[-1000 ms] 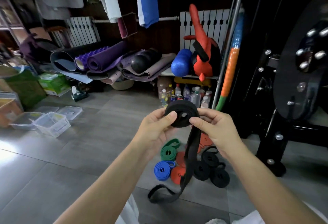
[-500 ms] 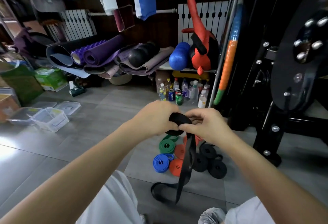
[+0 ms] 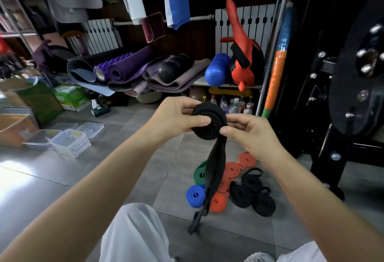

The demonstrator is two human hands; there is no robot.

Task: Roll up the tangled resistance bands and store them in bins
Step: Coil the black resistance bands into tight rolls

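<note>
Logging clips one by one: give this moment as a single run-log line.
step: rolling black band; left hand: grips coil; right hand: pinches coil edge; tail: hangs loose; clear bins: on floor

The left forearm (image 3: pixel 99 170) and right forearm (image 3: pixel 315 191) are extended forward from the lower corners, bare, converging at centre frame. The left hand (image 3: pixel 176 118) is raised at mid-height, fingers curled round the back of a black band roll (image 3: pixel 208 111), left thumb (image 3: pixel 199 120) pressed flat across its front face. The right hand (image 3: pixel 251 135) is held just right of it and slightly lower, right thumb (image 3: pixel 228 132) and forefinger pinched on the roll's lower right edge. The other right fingers are loosely curled. The left knee (image 3: pixel 133 226) and right knee (image 3: pixel 301 253) are seen at the bottom edge, clothed in white.
</note>
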